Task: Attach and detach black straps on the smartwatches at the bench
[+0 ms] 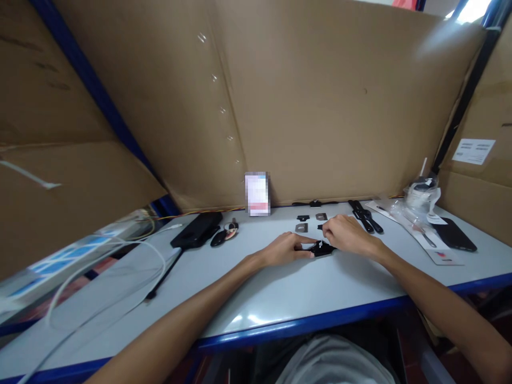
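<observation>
A brown cardboard wall (320, 106) rises behind the grey table (240, 298), with a black case (198, 229) lying on the table's left part and a dark flat slab (456, 236) on its right; right of the table's middle, the right hand (352, 234) has its fingers curled and bunched together, though I cannot tell what they pinch, and the left hand (282, 249) pinches between thumb and finger the left end of a black piece (322, 249), which is at the table's surface or just above, with two metal plates (297, 228) beyond it toward the table's far edge
</observation>
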{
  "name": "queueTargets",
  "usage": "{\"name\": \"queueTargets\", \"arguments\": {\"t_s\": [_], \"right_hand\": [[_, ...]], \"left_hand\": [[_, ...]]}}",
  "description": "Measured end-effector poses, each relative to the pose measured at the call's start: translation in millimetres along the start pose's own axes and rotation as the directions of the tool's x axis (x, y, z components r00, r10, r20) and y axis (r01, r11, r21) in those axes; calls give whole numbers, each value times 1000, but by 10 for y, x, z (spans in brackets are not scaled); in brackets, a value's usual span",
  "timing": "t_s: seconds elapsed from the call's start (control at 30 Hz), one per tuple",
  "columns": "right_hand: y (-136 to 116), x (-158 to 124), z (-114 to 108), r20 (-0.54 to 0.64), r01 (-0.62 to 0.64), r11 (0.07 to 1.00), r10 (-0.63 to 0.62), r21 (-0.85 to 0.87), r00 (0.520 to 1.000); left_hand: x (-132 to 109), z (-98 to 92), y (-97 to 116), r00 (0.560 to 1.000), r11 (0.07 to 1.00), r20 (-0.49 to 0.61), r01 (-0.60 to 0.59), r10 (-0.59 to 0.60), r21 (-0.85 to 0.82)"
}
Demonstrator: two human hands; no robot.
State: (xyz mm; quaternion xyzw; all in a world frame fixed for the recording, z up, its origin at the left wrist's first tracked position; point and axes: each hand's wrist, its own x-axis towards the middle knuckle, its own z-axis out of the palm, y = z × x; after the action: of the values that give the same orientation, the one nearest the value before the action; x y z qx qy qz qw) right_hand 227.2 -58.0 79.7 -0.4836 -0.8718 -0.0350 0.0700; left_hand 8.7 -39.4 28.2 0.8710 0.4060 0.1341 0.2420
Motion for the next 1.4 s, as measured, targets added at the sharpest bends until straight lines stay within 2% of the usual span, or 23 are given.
{"name": "queueTargets", "arguments": {"t_s": [0.2, 0.4, 0.63, 0.77, 0.87, 0.97, 1.07, 1.23, 1.4], "right_hand": [[-22, 20, 85, 47, 40, 999, -40, 9, 998], [-46, 13, 98, 8, -110, 993, 110, -41, 994], [-72, 23, 139, 3, -11, 997, 11, 83, 1000], [-75, 8, 107, 56, 82, 975, -95, 205, 994], [-81, -17, 53, 88, 68, 990, -80, 127, 993], [-77, -27, 23, 84, 22, 999, -20, -30, 996], [-72, -21, 25, 73, 0, 995, 7, -97, 997], [-87, -19, 34, 64, 5, 997, -1, -71, 998], [-97, -43, 50, 71, 116, 991, -120, 64, 990]], "left_hand": [[-2, -3, 3, 1000, 1000, 5, -4, 4, -4], [-1, -2, 4, 1000, 1000, 11, 17, -17, -1], [-3, 4, -17, 1000, 999, 23, 6, -5, -35], [-6, -3, 0, 999, 999, 36, -9, 11, -46], [-3, -1, 8, 1000, 999, 18, -8, 9, -35], [3, 4, 4, 1000, 1000, 9, 8, -7, -18], [7, 6, -8, 1000, 1000, 13, 17, -17, -6], [12, 8, -35, 1000, 1000, 6, -9, 9, 7], [8, 1, -23, 1000, 1000, 6, -27, 27, 8]]}}
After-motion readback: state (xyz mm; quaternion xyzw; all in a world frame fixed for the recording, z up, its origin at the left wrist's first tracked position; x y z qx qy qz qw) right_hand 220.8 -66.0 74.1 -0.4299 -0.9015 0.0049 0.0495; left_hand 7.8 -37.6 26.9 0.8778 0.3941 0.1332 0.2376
